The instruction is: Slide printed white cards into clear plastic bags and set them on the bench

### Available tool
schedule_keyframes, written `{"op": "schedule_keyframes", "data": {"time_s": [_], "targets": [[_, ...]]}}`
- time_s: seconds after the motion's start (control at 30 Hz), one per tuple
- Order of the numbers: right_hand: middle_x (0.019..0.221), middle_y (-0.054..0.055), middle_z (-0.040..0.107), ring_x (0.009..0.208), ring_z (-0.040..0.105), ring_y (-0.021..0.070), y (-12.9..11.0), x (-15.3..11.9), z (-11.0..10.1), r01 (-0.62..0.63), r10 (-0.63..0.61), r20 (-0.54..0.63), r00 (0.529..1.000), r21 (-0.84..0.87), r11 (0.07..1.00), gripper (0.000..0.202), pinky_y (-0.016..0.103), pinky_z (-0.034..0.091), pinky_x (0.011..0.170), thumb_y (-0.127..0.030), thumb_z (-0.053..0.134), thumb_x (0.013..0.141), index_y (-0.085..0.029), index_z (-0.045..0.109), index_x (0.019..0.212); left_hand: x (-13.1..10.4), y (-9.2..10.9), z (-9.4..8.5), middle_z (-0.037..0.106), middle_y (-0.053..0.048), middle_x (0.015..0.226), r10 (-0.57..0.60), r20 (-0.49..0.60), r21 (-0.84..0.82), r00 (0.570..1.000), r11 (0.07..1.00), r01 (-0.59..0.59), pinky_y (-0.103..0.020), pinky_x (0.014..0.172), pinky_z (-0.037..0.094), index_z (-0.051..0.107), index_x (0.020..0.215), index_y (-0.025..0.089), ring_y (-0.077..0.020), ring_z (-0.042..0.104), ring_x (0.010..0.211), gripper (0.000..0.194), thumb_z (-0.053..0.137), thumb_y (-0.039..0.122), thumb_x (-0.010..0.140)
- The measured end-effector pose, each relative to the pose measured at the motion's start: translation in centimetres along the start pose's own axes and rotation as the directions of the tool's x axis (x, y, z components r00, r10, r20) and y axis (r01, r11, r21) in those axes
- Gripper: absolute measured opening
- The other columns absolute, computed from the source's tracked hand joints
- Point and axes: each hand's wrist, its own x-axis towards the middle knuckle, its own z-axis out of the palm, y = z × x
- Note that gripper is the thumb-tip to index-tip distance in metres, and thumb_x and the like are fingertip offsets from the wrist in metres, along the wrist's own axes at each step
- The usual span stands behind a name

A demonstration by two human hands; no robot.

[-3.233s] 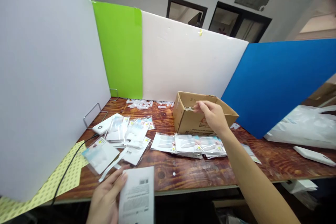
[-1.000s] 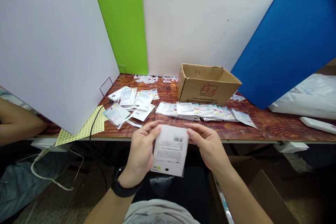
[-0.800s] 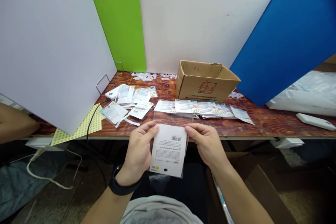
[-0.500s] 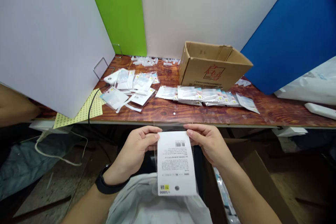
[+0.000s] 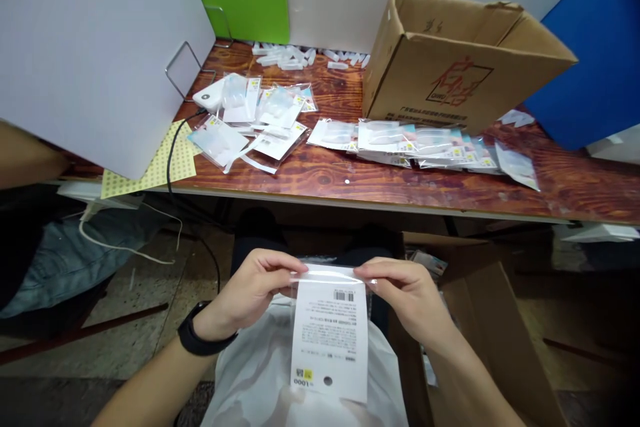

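Note:
A clear plastic packet with a white printed card (image 5: 330, 340) inside hangs above my lap, its print upside down to me. My left hand (image 5: 260, 293) pinches the packet's top left corner between thumb and fingers. At the top right corner my right hand (image 5: 407, 293) grips the same packet. The clear flap at the top edge is folded down over the card, with a bright glare line across it. A dark band sits on my left wrist.
On the wooden table (image 5: 320, 183) lie a row of filled packets (image 5: 385, 137) and a loose pile of packets (image 5: 270, 107). Behind the row stands an open cardboard box (image 5: 450, 80). Small white tubes (image 5: 287, 57) lie at the back. A yellow dotted sheet (image 5: 175, 153) and another person's arm (image 5: 30, 157) are at left.
The packet's clear top flap, upright before, is now folded down over the card. Both hands have stayed at its top corners. The view has tilted down and closer to the table.

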Motion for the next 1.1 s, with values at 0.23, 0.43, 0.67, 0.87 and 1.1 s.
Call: {"op": "schedule_keyframes", "data": {"time_s": [0.23,0.43,0.67,0.87,1.1], "targets": [[0.079,0.003,0.07,0.07,0.063,0.0159,-0.3,-0.1,-0.1,0.079,-0.078,0.015,0.997,-0.086,0.993,0.025,0.025,0.05,0.06,-0.01,0.052,0.078,-0.024,0.073,0.075,0.4,-0.4,-0.3,0.066,-0.005,0.054,0.061,0.02,0.004,0.998,0.998,-0.061,-0.022,0.048,0.044,0.072,0.058,0.014,-0.0125,0.057,0.048,0.002,0.07,0.015,0.059],[0.078,0.003,0.07,0.069,0.063,0.0159,-0.2,0.1,-0.1,0.11,-0.111,-0.007,0.994,-0.095,0.989,0.024,0.025,0.05,0.059,-0.01,0.052,0.078,-0.024,0.072,0.075,0.5,-0.9,-0.4,0.067,-0.005,0.057,0.171,-0.004,0.025,0.985,0.985,-0.171,-0.021,0.051,0.042,0.072,0.059,0.015,-0.0122,0.056,0.052,0.003,0.071,0.016,0.061],[0.088,0.007,0.068,0.08,0.063,0.0201,0.1,-0.6,-0.2,0.202,-0.202,0.024,0.979,0.012,0.979,0.019,0.03,0.051,0.068,-0.021,0.053,0.082,-0.022,0.071,0.087,0.5,-1.3,-0.9,0.068,-0.005,0.061,0.253,0.087,0.005,0.964,0.967,-0.254,-0.024,0.054,0.044,0.071,0.065,0.014,-0.0143,0.058,0.055,0.017,0.069,0.03,0.065],[0.085,0.003,0.067,0.074,0.062,0.0145,1.6,-1.1,0.9,-0.039,0.057,-0.104,0.993,0.162,0.986,0.011,0.022,0.051,0.061,-0.017,0.07,0.07,-0.025,0.071,0.078,0.0,-2.0,-0.6,0.07,0.0,0.068,0.14,0.056,0.028,0.989,0.99,-0.141,-0.017,0.056,0.044,0.068,0.073,0.017,-0.0091,0.06,0.06,0.01,0.073,0.015,0.065],[0.072,0.002,0.068,0.06,0.059,0.0111,3.0,-0.8,0.9,-0.243,0.287,-0.016,0.958,0.49,0.837,0.014,0.023,0.05,0.057,-0.023,0.071,0.069,-0.021,0.071,0.083,-0.2,-2.2,0.1,0.07,-0.001,0.065,0.084,0.032,-0.151,0.996,0.985,-0.078,-0.017,0.053,0.045,0.065,0.082,0.016,-0.009,0.06,0.056,0.015,0.068,0.013,0.068]]}}
